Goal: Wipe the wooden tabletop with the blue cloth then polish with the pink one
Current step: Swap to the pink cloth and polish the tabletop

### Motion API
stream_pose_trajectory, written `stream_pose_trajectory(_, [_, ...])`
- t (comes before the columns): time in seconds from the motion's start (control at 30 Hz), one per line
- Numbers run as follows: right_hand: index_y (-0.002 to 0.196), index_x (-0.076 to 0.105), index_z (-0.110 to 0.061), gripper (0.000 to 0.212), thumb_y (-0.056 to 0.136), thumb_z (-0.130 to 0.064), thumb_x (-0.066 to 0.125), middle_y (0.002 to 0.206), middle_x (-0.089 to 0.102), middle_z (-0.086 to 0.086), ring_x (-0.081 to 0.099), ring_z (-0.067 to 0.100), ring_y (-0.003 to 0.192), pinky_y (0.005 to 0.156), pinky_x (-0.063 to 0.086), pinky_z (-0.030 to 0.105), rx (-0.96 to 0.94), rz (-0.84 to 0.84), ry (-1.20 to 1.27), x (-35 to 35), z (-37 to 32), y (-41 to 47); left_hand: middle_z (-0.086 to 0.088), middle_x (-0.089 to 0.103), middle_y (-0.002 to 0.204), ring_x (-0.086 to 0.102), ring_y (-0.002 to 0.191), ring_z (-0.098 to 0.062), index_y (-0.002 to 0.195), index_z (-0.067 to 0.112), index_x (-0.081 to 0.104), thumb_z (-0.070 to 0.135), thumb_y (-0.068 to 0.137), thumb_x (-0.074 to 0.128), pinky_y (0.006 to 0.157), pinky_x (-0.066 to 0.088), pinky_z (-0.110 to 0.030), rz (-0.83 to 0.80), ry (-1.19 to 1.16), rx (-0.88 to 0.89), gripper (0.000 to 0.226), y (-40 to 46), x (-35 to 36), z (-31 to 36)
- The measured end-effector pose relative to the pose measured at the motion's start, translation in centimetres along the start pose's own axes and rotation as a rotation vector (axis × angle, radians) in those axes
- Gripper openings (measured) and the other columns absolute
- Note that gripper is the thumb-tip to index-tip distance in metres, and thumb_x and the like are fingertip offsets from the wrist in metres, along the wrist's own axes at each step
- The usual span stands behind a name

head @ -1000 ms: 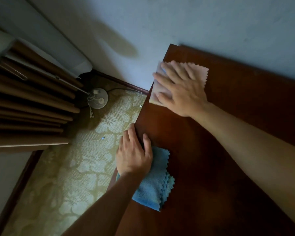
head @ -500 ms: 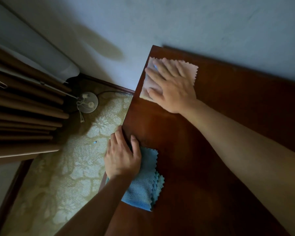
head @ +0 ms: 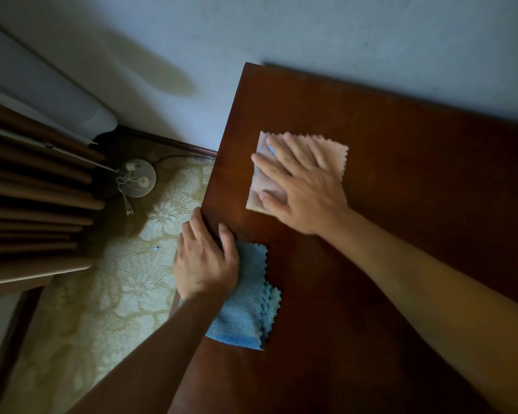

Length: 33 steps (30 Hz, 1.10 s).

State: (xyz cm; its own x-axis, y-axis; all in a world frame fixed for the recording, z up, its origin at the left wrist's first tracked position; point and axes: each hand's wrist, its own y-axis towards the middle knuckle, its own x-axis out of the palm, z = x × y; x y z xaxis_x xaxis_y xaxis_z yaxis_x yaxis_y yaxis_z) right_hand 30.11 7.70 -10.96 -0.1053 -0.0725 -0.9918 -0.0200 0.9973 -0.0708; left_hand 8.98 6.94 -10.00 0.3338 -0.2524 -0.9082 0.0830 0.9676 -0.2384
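The dark wooden tabletop [head: 401, 234] fills the right side of the head view, its far edge against the wall. My right hand [head: 299, 186] lies flat with spread fingers on the pink cloth [head: 332, 150], pressing it to the wood a little in from the left edge. The folded blue cloth [head: 245, 309] lies at the table's left edge. My left hand [head: 205, 258] rests on its upper part, with the fingers over the table's edge and the thumb on top.
A pale wall [head: 311, 40] runs behind the table. Left of the table is a patterned yellowish floor [head: 108, 294]. A round white fitting with cords [head: 139, 177] sits on the floor by brown curtain folds [head: 33, 204].
My right hand has slid the pink cloth from the table's far left corner toward me and slightly rightward. My left hand stays on the blue cloth at the edge.
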Motion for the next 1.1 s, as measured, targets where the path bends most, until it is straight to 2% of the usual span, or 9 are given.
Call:
stream_pose_trajectory(0.1, [0.162,0.024,-0.034,0.074,0.096,-0.065,0.012,0.171,0.015,0.0,0.01,0.025,0.159,0.128,0.008,0.051,0.086,-0.025,-0.012,-1.1,3.9,4.2,-0.016,0.053,0.133,0.055,0.117,-0.037,0.146,0.008,0.035,0.041,0.102,0.04,0.089,0.047,-0.049,0.006,-0.003,0.002,0.056,0.0,0.0,0.0])
stream_pose_trajectory(0.17, [0.162,0.021,-0.034,0.074,0.094,-0.062,0.011,0.172,0.013,0.0,0.009,0.025,0.159,0.128,0.006,0.049,0.167,-0.018,-0.036,-1.5,5.6,5.8,-0.015,0.053,0.134,0.054,0.119,-0.036,0.147,0.007,0.035,0.041,0.102,0.039,0.092,0.046,-0.05,0.009,-0.01,0.016,0.056,-0.1,0.1,-0.1])
stream_pose_trajectory(0.27, [0.162,0.024,-0.032,0.073,0.095,-0.06,0.012,0.172,0.014,0.001,0.01,0.025,0.158,0.128,0.008,0.05,0.224,0.027,-0.005,-1.2,4.4,5.1,-0.016,0.053,0.134,0.054,0.119,-0.035,0.147,0.006,0.036,0.04,0.102,0.04,0.095,0.045,-0.05,0.016,-0.015,0.023,0.056,0.0,0.1,-0.2])
stream_pose_trajectory(0.4, [0.161,0.03,-0.029,0.067,0.102,-0.059,0.023,0.17,0.019,0.004,0.013,0.028,0.158,0.125,0.016,0.057,0.15,0.073,0.022,0.5,0.0,-1.3,-0.018,0.054,0.132,0.054,0.118,-0.037,0.146,0.004,0.037,0.037,0.102,0.042,0.094,0.044,-0.049,0.025,-0.013,0.021,0.055,-0.2,0.0,-0.2])
stream_pose_trajectory(0.53, [0.159,0.035,-0.029,0.064,0.102,-0.058,0.034,0.169,0.025,0.003,0.017,0.027,0.157,0.125,0.018,0.055,0.063,0.085,0.001,1.3,-1.9,-5.3,-0.018,0.056,0.13,0.056,0.116,-0.037,0.145,0.004,0.039,0.035,0.102,0.045,0.094,0.045,-0.049,0.037,-0.016,0.028,0.054,-0.1,0.0,0.0])
stream_pose_trajectory(0.63, [0.157,0.038,-0.029,0.063,0.102,-0.058,0.031,0.167,0.029,0.003,0.021,0.027,0.156,0.125,0.018,0.054,0.044,0.08,0.006,0.4,0.2,-3.0,-0.018,0.055,0.13,0.056,0.116,-0.038,0.145,0.004,0.038,0.04,0.1,0.038,0.093,0.045,-0.05,0.03,-0.014,0.031,0.057,0.1,0.1,-0.1])
stream_pose_trajectory(0.8, [0.161,0.03,-0.029,0.069,0.099,-0.059,0.022,0.17,0.021,0.003,0.016,0.029,0.157,0.127,0.01,0.052,0.171,0.032,-0.033,-0.9,4.1,1.5,-0.018,0.054,0.131,0.056,0.117,-0.038,0.145,0.005,0.038,0.044,0.097,0.033,0.094,0.047,-0.052,0.039,-0.026,0.04,0.062,0.0,0.2,-0.2])
stream_pose_trajectory(0.97, [0.161,0.03,-0.027,0.066,0.103,-0.058,0.024,0.17,0.021,0.006,0.015,0.03,0.158,0.126,0.013,0.055,0.185,0.085,-0.015,0.3,0.8,-2.5,-0.021,0.053,0.131,0.054,0.117,-0.04,0.145,0.003,0.037,0.042,0.099,0.035,0.095,0.046,-0.052,0.042,-0.035,0.057,0.06,0.0,0.4,-0.5])
stream_pose_trajectory(1.1, [0.162,0.025,-0.028,0.067,0.103,-0.059,0.023,0.171,0.015,0.005,0.009,0.029,0.159,0.125,0.016,0.057,0.16,0.058,0.004,1.6,-3.6,-8.4,-0.022,0.051,0.133,0.052,0.121,-0.04,0.146,0.001,0.035,0.042,0.097,0.035,0.099,0.044,-0.053,0.052,-0.048,0.074,0.064,-0.1,0.3,-0.5])
